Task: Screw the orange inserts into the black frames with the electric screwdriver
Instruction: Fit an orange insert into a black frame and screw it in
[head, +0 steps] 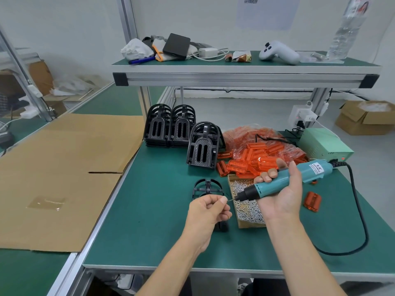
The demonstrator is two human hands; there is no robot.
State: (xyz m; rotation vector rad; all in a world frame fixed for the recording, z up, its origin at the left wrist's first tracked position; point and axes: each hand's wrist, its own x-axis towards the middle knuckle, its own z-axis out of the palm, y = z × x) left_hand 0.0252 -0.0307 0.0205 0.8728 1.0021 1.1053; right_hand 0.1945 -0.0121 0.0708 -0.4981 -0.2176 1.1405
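Lettering shows on the teal electric screwdriver [284, 181]: a small white label on its barrel carries blue print, too small to read for certain. The pale green power box [324, 144] behind it has "LED" on its front face. A sheet on the far wall [267, 11] carries a QR code at its top edge.

The right hand [280, 190] lies palm up, fingers curled round the screwdriver's barrel and thumb raised along its upper side, so the tool lies across the palm with its black nose and thin bit aimed left. The left hand [210, 207] is loosely fisted, thumb and forefinger pinched together at the very tip of the bit; whatever they pinch is too small to make out. The two hands are close, joined only at the bit.

Beneath the left hand a single black frame [206, 188] lies on the green table [149, 210], partly hidden by the wrist. Just right of it sits a cardboard tray of screws [245, 199]. Stacks of black frames [171, 127] stand farther back, and orange inserts [252, 159] spill from a clear bag beside them; one stray orange insert [312, 200] lies right of the right hand. The screwdriver's black cable [359, 210] loops over the table. Flattened cardboard [59, 171] covers the bench to the left.
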